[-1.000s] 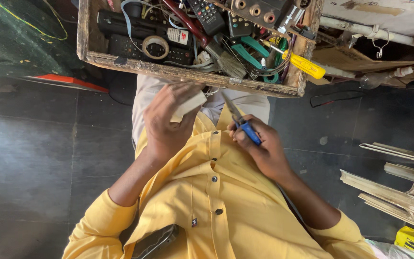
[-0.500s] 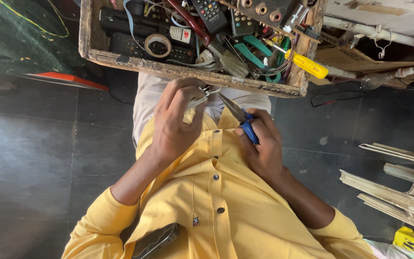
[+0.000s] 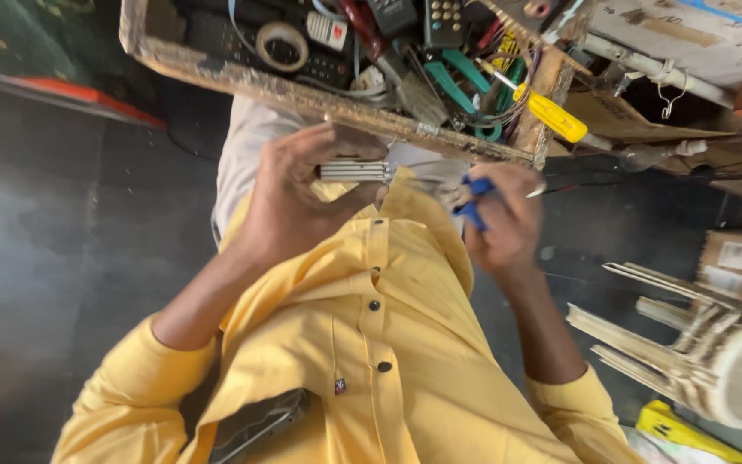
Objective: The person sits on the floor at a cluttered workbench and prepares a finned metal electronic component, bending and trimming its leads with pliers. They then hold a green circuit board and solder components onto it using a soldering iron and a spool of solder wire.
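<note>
Head view, looking down over yellow shirt (image 3: 371, 344). Left hand (image 3: 302, 202) up near chest, fingers curled and pinching a flat, ribbed light-grey strip (image 3: 355, 170); strip held level, sticking out toward the other hand, thumb under, fingertips on top. Right hand (image 3: 504, 219) closed around blue-handled pliers (image 3: 471, 199); metal nose blurred, aimed at the strip's free end, very close to it, contact impossible to tell. Both hands just below edge of worn wooden tray (image 3: 319, 99), w/ white cloth (image 3: 246, 146) showing between tray and shirt.

Inside tray: roll of tape (image 3: 281, 45), dark handset w/ keypad (image 3: 444, 19), green-handled tool (image 3: 465, 77), tangle of wires. Yellow-handled screwdriver (image 3: 551, 113) poking over tray's right corner.

Further right: pale pipe (image 3: 646, 64) along a cluttered surface, cardboard box (image 3: 740, 266), white fan-like part w/ slats (image 3: 714, 344) on dark floor (image 3: 53, 223). Yellow item (image 3: 689, 430) at bottom right corner. Dark phone (image 3: 259, 421) at the lap, partly tucked under shirt hem. Red strip (image 3: 79, 94) on floor, upper left.
</note>
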The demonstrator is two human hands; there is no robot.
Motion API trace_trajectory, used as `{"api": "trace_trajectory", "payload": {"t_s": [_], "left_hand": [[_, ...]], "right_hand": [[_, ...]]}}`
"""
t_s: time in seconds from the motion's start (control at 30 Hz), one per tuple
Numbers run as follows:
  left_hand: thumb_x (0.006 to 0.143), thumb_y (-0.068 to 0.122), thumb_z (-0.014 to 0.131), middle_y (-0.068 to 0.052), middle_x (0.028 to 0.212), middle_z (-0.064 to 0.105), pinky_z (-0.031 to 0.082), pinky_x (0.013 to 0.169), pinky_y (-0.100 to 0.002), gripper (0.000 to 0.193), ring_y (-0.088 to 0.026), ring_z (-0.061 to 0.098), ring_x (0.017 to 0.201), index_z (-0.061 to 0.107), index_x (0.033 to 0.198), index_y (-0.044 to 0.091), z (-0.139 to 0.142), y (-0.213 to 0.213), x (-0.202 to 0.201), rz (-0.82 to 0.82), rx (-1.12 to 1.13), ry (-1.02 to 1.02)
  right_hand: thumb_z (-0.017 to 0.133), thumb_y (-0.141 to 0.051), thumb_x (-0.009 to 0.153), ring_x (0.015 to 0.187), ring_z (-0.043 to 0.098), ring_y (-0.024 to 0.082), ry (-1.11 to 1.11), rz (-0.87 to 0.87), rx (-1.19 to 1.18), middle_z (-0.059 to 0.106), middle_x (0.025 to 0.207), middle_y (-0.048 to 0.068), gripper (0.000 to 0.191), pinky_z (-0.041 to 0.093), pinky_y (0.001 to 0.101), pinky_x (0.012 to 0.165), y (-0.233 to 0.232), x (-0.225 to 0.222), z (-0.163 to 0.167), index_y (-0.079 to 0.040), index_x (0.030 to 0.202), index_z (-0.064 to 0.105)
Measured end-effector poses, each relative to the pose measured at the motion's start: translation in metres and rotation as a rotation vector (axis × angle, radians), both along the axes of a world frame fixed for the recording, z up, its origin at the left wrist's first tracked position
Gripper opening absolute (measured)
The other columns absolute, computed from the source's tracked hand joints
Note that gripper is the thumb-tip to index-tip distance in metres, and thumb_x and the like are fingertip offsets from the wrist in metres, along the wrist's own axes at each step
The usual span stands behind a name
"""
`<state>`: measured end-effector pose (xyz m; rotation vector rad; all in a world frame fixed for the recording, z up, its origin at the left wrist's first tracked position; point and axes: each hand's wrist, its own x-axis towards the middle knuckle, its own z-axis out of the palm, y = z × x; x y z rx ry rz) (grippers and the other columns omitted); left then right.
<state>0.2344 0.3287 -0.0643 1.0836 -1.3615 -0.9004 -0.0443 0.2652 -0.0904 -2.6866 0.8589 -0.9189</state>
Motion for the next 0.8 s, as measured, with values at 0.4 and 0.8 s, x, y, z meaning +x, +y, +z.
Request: {"api": "trace_trajectory", "payload": {"t_s": [0.4, 0.8], "left_hand": [[0.083, 0.005, 0.091, -0.006, 0.112, 0.074, 0.061, 0.091, -0.033, 0.030, -0.023, 0.073, 0.106, 0.070, 0.104, 0.005, -0.009, 0.003, 0.007, -0.010, -0.203, -0.185], [0.084, 0.005, 0.091, -0.006, 0.111, 0.074, 0.061, 0.090, -0.032, 0.030, -0.022, 0.074, 0.105, 0.069, 0.103, 0.006, -0.005, -0.004, -0.010, -0.045, -0.204, -0.171]], "right_hand": [[0.076, 0.005, 0.082, 0.108, 0.060, 0.036, 0.064, 0.177, -0.042, 0.063, 0.120, 0.016, 0.017, 0.050, 0.0522, 0.096, -0.022, 0.003, 0.007, 0.004, 0.083, 0.059], [0.076, 0.001, 0.083, 0.106, 0.061, 0.033, 0.114, 0.190, -0.062, 0.063, 0.118, 0.014, 0.015, 0.048, 0.0493, 0.093, -0.028, -0.012, 0.010, 0.002, 0.081, 0.061]]}}
